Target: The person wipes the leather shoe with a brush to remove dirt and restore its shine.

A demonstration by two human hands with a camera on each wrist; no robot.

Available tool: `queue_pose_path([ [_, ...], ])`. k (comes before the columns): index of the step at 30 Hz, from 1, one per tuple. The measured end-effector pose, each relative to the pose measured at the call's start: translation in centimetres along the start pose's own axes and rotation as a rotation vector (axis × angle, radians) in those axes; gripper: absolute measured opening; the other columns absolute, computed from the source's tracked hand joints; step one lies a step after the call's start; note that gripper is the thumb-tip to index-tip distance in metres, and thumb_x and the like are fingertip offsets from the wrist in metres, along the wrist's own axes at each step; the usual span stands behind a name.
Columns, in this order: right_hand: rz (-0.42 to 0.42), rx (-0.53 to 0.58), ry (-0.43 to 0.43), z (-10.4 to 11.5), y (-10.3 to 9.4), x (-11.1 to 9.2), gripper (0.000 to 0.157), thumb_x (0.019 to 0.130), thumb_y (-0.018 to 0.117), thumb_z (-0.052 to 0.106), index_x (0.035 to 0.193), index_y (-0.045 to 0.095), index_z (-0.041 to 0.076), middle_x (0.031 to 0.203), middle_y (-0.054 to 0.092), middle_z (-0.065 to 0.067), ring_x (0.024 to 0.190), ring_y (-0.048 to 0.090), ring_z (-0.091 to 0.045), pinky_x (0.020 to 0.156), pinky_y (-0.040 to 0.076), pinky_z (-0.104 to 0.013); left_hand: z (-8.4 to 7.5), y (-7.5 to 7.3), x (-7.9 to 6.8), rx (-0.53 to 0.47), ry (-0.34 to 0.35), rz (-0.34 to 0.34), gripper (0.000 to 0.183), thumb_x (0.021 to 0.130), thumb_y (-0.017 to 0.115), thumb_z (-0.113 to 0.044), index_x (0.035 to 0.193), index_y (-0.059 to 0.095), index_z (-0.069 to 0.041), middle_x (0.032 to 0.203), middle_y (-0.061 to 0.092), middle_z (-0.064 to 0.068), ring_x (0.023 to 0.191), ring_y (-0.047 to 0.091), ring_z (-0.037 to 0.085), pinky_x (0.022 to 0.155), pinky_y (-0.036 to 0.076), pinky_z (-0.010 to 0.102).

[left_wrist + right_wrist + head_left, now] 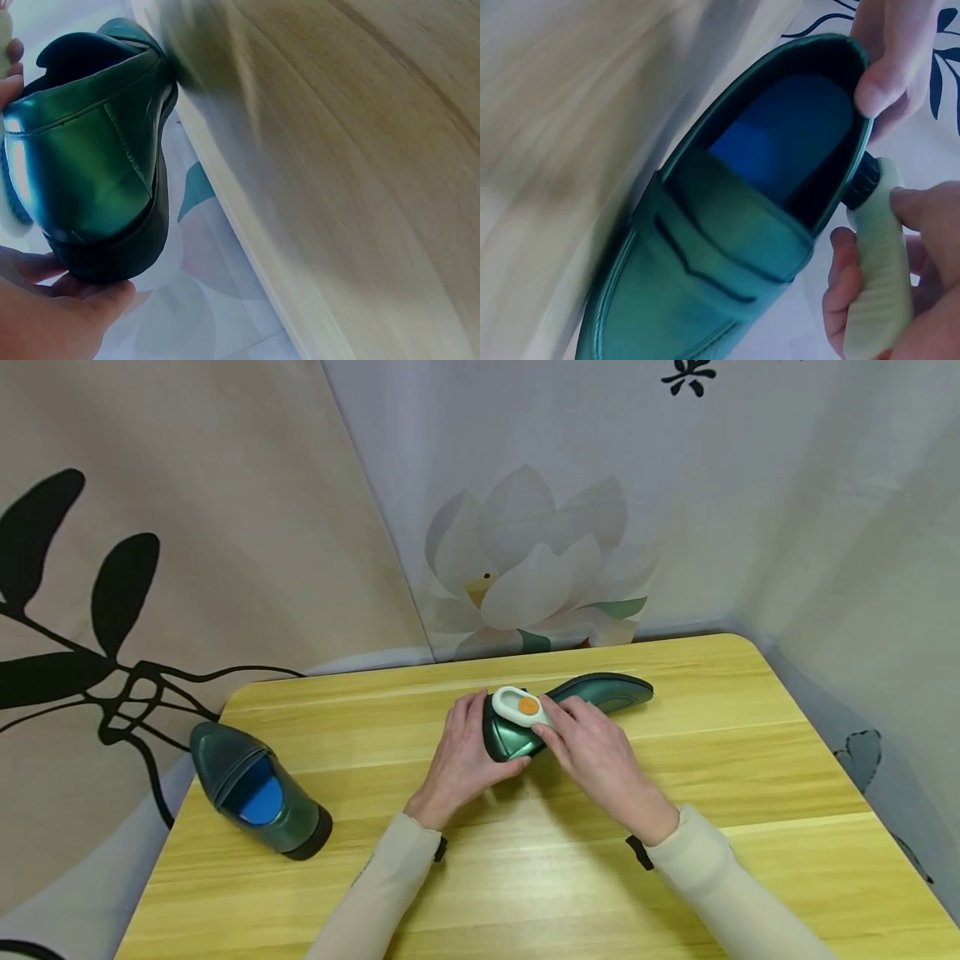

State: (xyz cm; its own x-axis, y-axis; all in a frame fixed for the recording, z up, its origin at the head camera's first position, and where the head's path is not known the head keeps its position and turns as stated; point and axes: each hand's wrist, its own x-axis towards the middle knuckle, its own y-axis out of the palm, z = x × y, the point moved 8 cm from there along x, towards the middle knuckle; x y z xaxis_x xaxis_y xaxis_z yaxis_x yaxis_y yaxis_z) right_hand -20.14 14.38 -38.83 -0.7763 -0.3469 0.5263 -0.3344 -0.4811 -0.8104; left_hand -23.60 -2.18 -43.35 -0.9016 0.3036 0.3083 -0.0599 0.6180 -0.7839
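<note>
A dark green loafer (611, 692) is tilted on its side above the table, its blue insole (787, 135) showing in the right wrist view. My left hand (467, 758) grips it by the heel; in the left wrist view the fingers (105, 300) lie against the black heel block (124, 251). My right hand (600, 758) holds a white-handled brush (513, 703) with an orange spot. Its black bristles (862, 181) touch the loafer's side close to the heel. The matching loafer (296, 806) lies at the table's left edge, apart from both hands.
The wooden table (750, 752) has a rounded far right corner. Behind it hangs a pale printed curtain (540, 535) with a lotus flower and dark leaves. Black straps (639, 853) circle both wrists at the cuffs.
</note>
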Motion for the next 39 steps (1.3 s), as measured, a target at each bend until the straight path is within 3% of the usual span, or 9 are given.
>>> queue_pose_path([
  [9,-0.006,-0.066,0.140,-4.4,-1.1,-0.4,0.042,0.100,0.071,0.026,0.134,0.068,0.002,0.099,0.067,-0.014,0.075,0.061,-0.028,0.054,0.051,-0.042,-0.1,0.0,-0.1,0.023,-0.002,0.005,0.112,0.071,0.092,-0.050,0.154,0.038,0.002,0.143,0.046,0.020,0.122,0.050,0.034,0.099,0.051,0.048],
  [17,0.018,-0.035,0.106,-4.3,-1.0,-0.2,0.045,0.101,0.070,0.027,0.137,0.066,0.002,0.101,0.067,-0.015,0.075,0.060,-0.026,0.057,0.051,-0.040,-0.5,0.0,0.1,0.026,0.009,0.003,0.111,0.072,0.092,-0.049,0.154,0.039,0.003,0.143,0.046,0.021,0.123,0.050,0.035,0.099,0.051,0.048],
  [27,0.004,-0.053,0.354,-10.7,-3.1,-1.9,0.041,0.105,0.064,0.024,0.136,0.064,-0.004,0.104,0.067,-0.023,0.080,0.064,-0.037,0.060,0.050,-0.052,-0.2,0.0,-0.1,0.001,-0.012,0.007,0.112,0.070,0.093,-0.049,0.155,0.038,0.000,0.144,0.045,0.020,0.125,0.049,0.034,0.101,0.049,0.049],
  [34,-0.021,0.030,0.223,-9.3,-2.2,-1.5,0.043,0.103,0.068,0.021,0.137,0.063,-0.005,0.102,0.067,-0.021,0.076,0.061,-0.032,0.061,0.050,-0.047,0.2,0.1,-0.1,-0.013,-0.052,0.014,0.112,0.070,0.093,-0.049,0.155,0.039,0.001,0.144,0.045,0.020,0.123,0.049,0.034,0.100,0.050,0.049],
  [36,-0.026,0.035,0.234,-9.6,-2.3,-1.7,0.044,0.103,0.067,0.021,0.137,0.062,-0.006,0.102,0.067,-0.021,0.077,0.061,-0.032,0.062,0.050,-0.048,0.4,0.2,-0.1,-0.020,-0.066,0.022,0.112,0.070,0.092,-0.049,0.155,0.038,0.000,0.144,0.045,0.019,0.124,0.049,0.034,0.101,0.050,0.048],
  [39,-0.012,0.028,0.322,-11.6,-2.6,-2.6,0.045,0.106,0.062,0.023,0.138,0.060,-0.007,0.105,0.066,-0.025,0.080,0.062,-0.036,0.063,0.050,-0.051,0.7,0.2,0.0,-0.037,-0.091,0.030,0.113,0.070,0.092,-0.050,0.156,0.038,0.000,0.146,0.045,0.019,0.125,0.049,0.034,0.102,0.049,0.049],
])
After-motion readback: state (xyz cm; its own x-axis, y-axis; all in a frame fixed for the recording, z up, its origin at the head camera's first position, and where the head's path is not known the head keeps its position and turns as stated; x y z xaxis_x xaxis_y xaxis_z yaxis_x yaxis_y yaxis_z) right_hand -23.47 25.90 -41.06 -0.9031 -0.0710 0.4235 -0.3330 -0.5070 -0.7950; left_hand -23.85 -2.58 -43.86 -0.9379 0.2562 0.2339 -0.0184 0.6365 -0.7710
